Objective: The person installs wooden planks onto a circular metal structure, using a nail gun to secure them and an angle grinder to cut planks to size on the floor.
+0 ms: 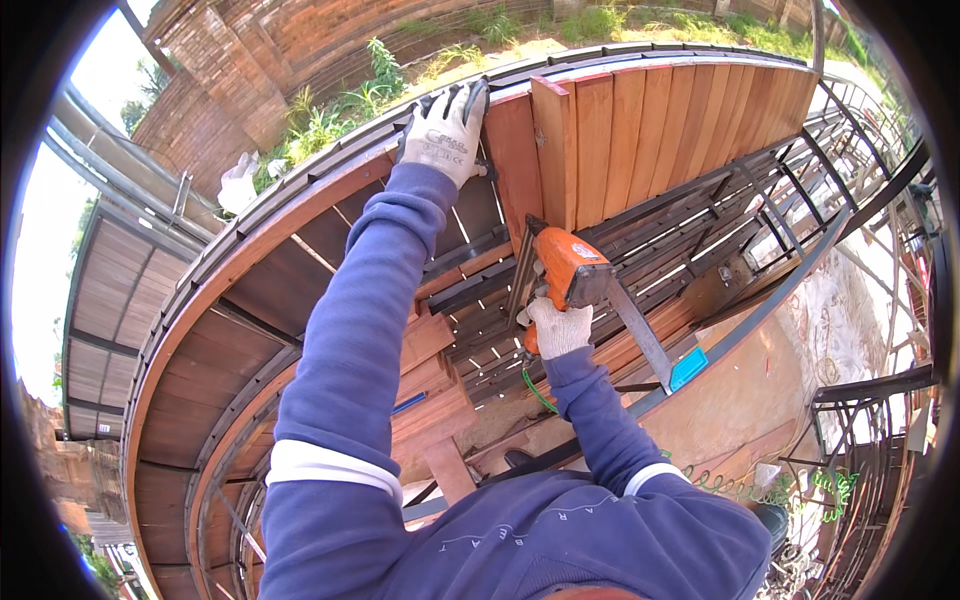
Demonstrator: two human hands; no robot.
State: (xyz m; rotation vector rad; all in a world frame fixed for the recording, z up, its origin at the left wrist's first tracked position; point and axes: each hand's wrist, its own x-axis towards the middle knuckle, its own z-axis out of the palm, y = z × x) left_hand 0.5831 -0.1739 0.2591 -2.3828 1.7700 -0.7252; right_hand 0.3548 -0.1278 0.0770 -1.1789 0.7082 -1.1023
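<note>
My left hand point(445, 135), in a white work glove with dark fingertips, holds the upper end of a reddish wooden plank point(513, 160) at the curved rim. Its fingers reach over the dark metal rail, and the thumb lies by the plank's left edge. My right hand point(560, 327), also gloved, is wrapped round the handle of an orange nail gun point(572, 262). The nose of the gun is at the plank's lower end. A thicker board point(553, 150) stands out from the surface just right of the plank. A row of lighter planks point(670, 130) continues to the right.
A curved metal frame point(262, 325) with dark panels sweeps round on the left. Loose boards point(425, 370) are stacked below my left arm. A green hose point(538, 392) hangs from the nail gun. Metal bars cross the right side. Beyond the rim are plants point(380, 85) and a brick wall point(215, 100).
</note>
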